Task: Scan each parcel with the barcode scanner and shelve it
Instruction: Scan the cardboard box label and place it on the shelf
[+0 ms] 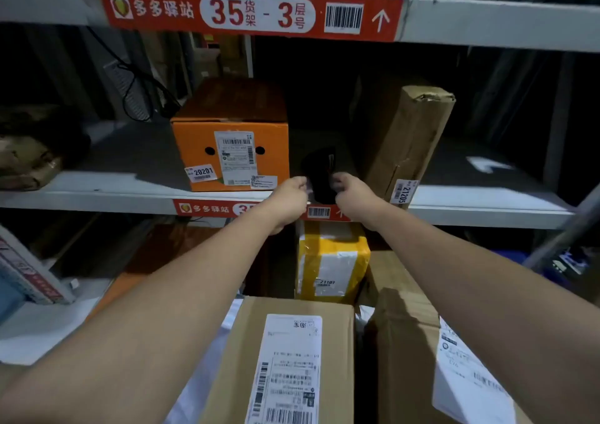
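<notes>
A small black parcel [319,173] stands on the middle shelf [130,193], in the gap between an orange box [230,137] and a tilted brown box [402,137]. My left hand [289,196] pinches its left edge and my right hand [352,194] pinches its right edge. Both arms reach forward from the bottom of the view. The parcel is dark and its label cannot be made out. No barcode scanner is in view.
A yellow-taped parcel [331,261] sits below the shelf edge. Close below me lie a brown labelled box [285,358] and another brown box [409,352]. The upper shelf rail carries a red sign [246,11]. Wrapped goods [29,154] sit at the shelf's left.
</notes>
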`<action>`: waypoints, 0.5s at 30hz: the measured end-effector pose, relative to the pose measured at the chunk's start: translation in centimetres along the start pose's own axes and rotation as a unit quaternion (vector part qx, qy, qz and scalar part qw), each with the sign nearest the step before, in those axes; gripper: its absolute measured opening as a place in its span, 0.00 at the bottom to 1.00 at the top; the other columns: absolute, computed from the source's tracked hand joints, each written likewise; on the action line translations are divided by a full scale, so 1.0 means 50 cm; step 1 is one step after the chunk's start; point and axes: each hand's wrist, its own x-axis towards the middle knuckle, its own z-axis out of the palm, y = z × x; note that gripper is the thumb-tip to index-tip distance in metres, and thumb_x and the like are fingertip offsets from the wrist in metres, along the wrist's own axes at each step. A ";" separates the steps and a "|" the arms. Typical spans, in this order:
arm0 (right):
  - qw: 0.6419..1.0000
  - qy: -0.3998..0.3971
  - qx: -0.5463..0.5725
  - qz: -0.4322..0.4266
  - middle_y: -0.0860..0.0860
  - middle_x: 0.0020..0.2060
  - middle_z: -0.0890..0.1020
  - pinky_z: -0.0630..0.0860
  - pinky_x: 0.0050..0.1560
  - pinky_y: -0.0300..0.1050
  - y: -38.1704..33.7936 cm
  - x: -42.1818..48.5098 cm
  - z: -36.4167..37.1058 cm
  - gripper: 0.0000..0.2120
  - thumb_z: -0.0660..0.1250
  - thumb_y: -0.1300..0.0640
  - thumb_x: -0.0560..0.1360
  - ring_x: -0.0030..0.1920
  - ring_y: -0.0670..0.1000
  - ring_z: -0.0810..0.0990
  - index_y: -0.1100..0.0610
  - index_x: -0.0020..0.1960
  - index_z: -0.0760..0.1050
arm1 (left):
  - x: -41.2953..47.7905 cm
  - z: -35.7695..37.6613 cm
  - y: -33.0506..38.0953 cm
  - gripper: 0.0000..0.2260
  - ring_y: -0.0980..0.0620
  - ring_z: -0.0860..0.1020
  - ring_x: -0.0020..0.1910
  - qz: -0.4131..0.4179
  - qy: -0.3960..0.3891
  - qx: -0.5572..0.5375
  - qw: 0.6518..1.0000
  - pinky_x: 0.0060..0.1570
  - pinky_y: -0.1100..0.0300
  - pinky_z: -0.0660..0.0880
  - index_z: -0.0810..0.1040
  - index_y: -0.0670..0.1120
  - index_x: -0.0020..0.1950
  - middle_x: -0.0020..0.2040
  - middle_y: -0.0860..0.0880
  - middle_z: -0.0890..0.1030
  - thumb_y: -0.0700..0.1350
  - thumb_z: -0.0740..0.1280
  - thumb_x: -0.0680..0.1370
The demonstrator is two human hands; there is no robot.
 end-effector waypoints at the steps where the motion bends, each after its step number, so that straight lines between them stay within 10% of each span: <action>1: 1.000 -0.001 0.010 -0.002 0.56 0.76 0.73 0.74 0.72 0.54 0.000 0.007 0.002 0.31 0.59 0.69 0.82 0.74 0.58 0.73 0.54 0.83 0.61 | 0.007 0.001 0.002 0.26 0.48 0.71 0.73 -0.002 -0.002 0.000 1.000 0.69 0.50 0.74 0.59 0.46 0.84 0.81 0.46 0.67 0.37 0.58 0.86; 4: 1.000 -0.005 0.016 0.004 0.56 0.74 0.74 0.76 0.67 0.52 -0.005 0.017 0.007 0.29 0.58 0.67 0.82 0.70 0.58 0.75 0.55 0.82 0.61 | 0.022 0.004 0.007 0.25 0.52 0.72 0.63 -0.006 -0.003 0.009 1.000 0.62 0.53 0.74 0.60 0.48 0.84 0.78 0.45 0.71 0.38 0.57 0.86; 11: 0.998 0.043 0.041 0.001 0.56 0.72 0.76 0.76 0.61 0.48 -0.007 0.021 0.020 0.23 0.63 0.57 0.85 0.67 0.56 0.78 0.55 0.80 0.67 | 0.016 0.010 0.015 0.25 0.47 0.71 0.74 -0.031 -0.024 -0.084 0.996 0.58 0.57 0.73 0.61 0.46 0.83 0.79 0.45 0.69 0.35 0.55 0.86; 15: 0.995 0.071 0.070 0.004 0.56 0.70 0.79 0.73 0.59 0.44 -0.003 -0.001 0.017 0.25 0.70 0.56 0.82 0.67 0.55 0.79 0.57 0.77 0.72 | -0.011 0.008 0.014 0.25 0.45 0.65 0.80 -0.033 -0.034 -0.162 0.986 0.73 0.51 0.70 0.59 0.40 0.83 0.82 0.42 0.64 0.30 0.55 0.85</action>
